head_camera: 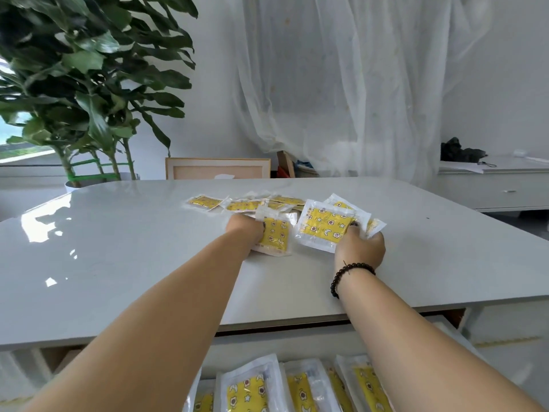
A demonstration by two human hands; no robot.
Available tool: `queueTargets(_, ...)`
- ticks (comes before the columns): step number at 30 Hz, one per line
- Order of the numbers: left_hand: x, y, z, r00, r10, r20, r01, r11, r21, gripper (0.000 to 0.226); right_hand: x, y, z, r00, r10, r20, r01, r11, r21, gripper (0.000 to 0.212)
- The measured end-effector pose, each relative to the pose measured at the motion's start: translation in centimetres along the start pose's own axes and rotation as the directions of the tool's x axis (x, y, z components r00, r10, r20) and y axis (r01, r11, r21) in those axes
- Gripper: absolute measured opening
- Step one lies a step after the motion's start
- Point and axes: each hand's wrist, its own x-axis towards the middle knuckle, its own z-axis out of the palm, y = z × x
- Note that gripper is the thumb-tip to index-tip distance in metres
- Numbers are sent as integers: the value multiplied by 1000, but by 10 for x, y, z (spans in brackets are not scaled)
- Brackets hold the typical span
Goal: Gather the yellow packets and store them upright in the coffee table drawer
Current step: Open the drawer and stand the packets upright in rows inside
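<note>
Head view is showing both hands working at the far side of the glossy pale grey bench (118, 263), where the flat square clear-wrapped yellow packets with star and moon prints are lying scattered. The left hand (245, 230) is curling its fingers round 1 yellow packet (274, 234), tilting it up off the surface with its lower edge resting on the bench, probably so it can be stacked against others. The right hand (361, 246), wearing a dark beaded bracelet (350, 276), is pinching a small bunch of packets (325, 226) by their near corner, their printed faces leaning towards the camera; gripping them together likely saves trips. Being near square, they have no clear long axis. Several loose packets (237, 205) are lying flat just behind the hands. Below the bench's near edge the open white drawer (282, 341) is already holding a row of stored packets (248, 388) standing on edge, faces towards the camera, which leaves room for more. A leafy green potted plant (89, 84) is standing behind.
</note>
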Motion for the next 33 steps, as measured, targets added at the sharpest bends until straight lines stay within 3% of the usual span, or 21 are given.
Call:
queueTargets(3,0,8,7,998,-26,-53,27,1000,10,34,1,0,0,1000,-11,11,11,1000,-1,22)
queueTargets(5,-2,10,8,993,-58,-107,56,998,-27,35,2,1,-1,1000,-3,6,3,1000,7,22)
queueTargets(11,-11,10,-1,992,-90,-91,87,996,-32,32,4,2,-5,998,53,31,-53,999,7,18)
queueTargets(13,-18,13,-13,991,-43,-126,38,998,-40,31,4,2,-7,997,57,57,-55,998,-31,23)
queueTargets(18,-50,15,-51,993,56,-106,-64,995,-77,26,-6,-6,-25,974,-49,222,83,985,-150,58)
queueTargets(22,-83,8,-87,994,98,-55,-104,986,-131,21,-18,-11,-42,922,-71,381,213,914,-345,41)
queueTargets(27,-125,0,-125,990,111,89,-79,950,-300,20,-42,-41,-59,883,106,456,141,869,-475,39)
queueTargets(32,-160,-3,-146,969,137,207,-44,915,-401,23,-84,-71,-62,785,345,514,-173,919,-354,5)
queueTargets(33,-166,-4,-147,968,132,212,-37,916,-399,22,-92,-74,-63,757,368,540,-212,920,-330,8)
